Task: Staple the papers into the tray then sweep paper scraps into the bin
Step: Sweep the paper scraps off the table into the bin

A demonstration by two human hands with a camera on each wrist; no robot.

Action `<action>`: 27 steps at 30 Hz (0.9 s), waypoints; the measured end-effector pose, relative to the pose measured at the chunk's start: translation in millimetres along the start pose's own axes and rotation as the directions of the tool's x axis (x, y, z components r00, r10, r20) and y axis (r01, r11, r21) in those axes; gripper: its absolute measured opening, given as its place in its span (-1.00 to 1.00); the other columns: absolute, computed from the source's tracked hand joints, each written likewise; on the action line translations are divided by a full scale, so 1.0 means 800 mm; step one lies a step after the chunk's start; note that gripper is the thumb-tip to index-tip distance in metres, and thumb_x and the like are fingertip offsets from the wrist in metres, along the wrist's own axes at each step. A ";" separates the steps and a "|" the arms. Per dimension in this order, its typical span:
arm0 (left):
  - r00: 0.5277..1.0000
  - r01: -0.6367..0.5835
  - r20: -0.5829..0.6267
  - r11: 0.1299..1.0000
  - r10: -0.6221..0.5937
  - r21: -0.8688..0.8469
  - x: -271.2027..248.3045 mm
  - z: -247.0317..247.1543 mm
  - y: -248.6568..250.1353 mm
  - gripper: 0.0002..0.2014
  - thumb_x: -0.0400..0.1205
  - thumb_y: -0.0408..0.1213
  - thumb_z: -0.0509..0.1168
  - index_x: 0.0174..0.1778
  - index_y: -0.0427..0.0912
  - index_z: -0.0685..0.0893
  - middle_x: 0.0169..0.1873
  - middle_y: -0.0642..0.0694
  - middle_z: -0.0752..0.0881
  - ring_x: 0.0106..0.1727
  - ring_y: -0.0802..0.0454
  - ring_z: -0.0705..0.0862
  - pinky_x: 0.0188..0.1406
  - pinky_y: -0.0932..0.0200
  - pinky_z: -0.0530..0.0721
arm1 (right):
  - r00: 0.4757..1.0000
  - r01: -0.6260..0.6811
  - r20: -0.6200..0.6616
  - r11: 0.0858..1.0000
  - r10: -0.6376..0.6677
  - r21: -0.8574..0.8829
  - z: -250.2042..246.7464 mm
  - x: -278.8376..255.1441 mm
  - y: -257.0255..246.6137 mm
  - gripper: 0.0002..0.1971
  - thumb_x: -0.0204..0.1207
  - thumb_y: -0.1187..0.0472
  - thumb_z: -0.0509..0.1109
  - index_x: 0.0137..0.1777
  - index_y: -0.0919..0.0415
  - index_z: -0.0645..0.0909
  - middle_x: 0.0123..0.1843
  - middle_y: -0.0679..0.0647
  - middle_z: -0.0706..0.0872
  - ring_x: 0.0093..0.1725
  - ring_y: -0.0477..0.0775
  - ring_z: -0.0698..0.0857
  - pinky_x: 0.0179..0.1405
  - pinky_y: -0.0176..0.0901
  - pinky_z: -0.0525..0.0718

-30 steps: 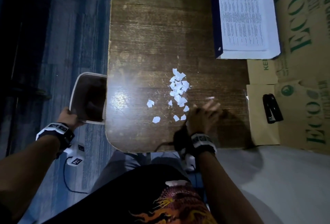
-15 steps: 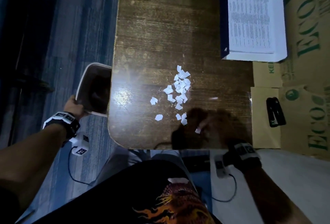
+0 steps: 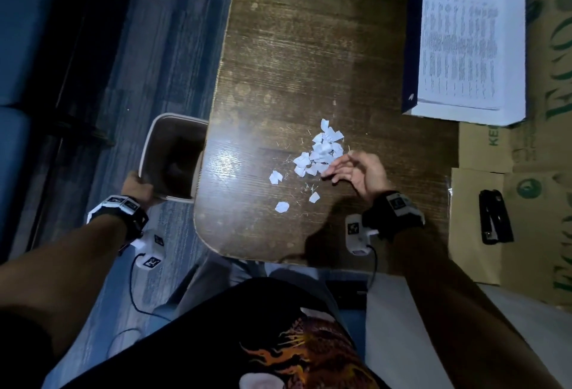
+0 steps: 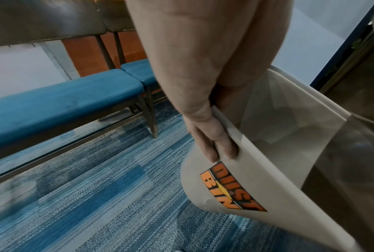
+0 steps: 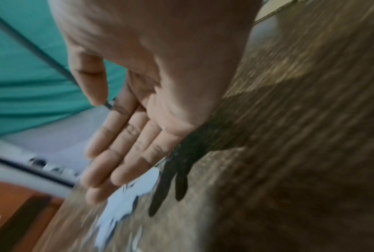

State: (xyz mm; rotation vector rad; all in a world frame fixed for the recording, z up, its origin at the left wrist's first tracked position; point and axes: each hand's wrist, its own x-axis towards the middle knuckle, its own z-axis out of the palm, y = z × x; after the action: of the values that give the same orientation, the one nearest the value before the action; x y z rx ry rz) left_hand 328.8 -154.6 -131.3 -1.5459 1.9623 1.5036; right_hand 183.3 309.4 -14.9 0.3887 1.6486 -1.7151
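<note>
White paper scraps [image 3: 320, 153] lie in a loose pile in the middle of the wooden table [image 3: 309, 48], with three stray bits nearer me. My right hand [image 3: 356, 168] stands on edge just right of the pile, fingers straight and together, tips against the scraps [image 5: 125, 201]. My left hand [image 3: 137, 187] grips the near rim of a beige dust bin [image 3: 173, 156] held against the table's left edge; fingers [image 4: 212, 136] curl over its rim, beside the orange label [image 4: 231, 187]. Printed papers [image 3: 458, 51] lie in the white tray [image 3: 513, 48] at the far right.
A black stapler [image 3: 495, 218] rests on brown cardboard sheets [image 3: 544, 156] to the right of the table. Small loose staples are scattered around the scraps. Blue-cushioned benches [image 4: 63, 95] stand on the blue carpet to the left.
My right hand swung out to the right near the table's front edge, then came forward to the right side of the scrap pile. The bin stayed at the table's left edge.
</note>
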 end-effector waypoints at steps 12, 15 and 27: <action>0.998 0.062 0.011 0.974 -0.061 -0.219 -0.029 0.014 0.008 -0.65 0.58 -0.65 0.17 0.29 -0.40 0.49 0.11 -0.42 0.61 0.12 -0.46 0.66 -0.13 -0.24 0.76 | 0.951 -0.165 0.251 0.983 0.180 -0.081 0.033 0.003 0.065 -0.55 0.34 0.03 0.56 -0.21 0.53 0.69 -0.25 0.47 0.78 -0.24 0.34 0.82 -0.23 -0.02 0.81; 0.997 0.069 -0.025 0.963 -0.078 -0.259 -0.036 0.018 0.015 -0.76 0.64 -0.58 0.15 0.19 -0.33 0.54 0.01 -0.37 0.59 0.05 -0.30 0.63 -0.11 -0.19 0.79 | 0.991 -0.024 0.133 0.999 0.020 0.034 0.034 0.025 0.034 -0.63 0.64 0.20 0.19 -0.03 0.57 0.64 -0.07 0.52 0.77 0.01 0.45 0.78 0.00 -0.01 0.80; 0.987 0.136 -0.077 0.990 -0.139 -0.046 -0.041 0.002 0.021 -0.66 0.71 -0.44 0.08 0.37 -0.51 0.50 0.06 -0.34 0.68 -0.17 -0.08 0.69 -0.16 0.16 0.78 | 0.803 -0.312 0.478 0.934 0.358 -0.175 0.076 -0.030 0.104 -0.73 0.56 0.29 0.28 -0.11 0.55 0.67 -0.12 0.43 0.81 -0.06 0.35 0.82 -0.08 0.02 0.80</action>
State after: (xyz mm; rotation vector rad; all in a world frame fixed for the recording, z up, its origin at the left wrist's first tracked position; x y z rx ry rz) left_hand 328.0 -135.6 -99.5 -1.7456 1.8345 1.4551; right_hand 271.3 264.3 -52.3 0.1538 1.1808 -1.3248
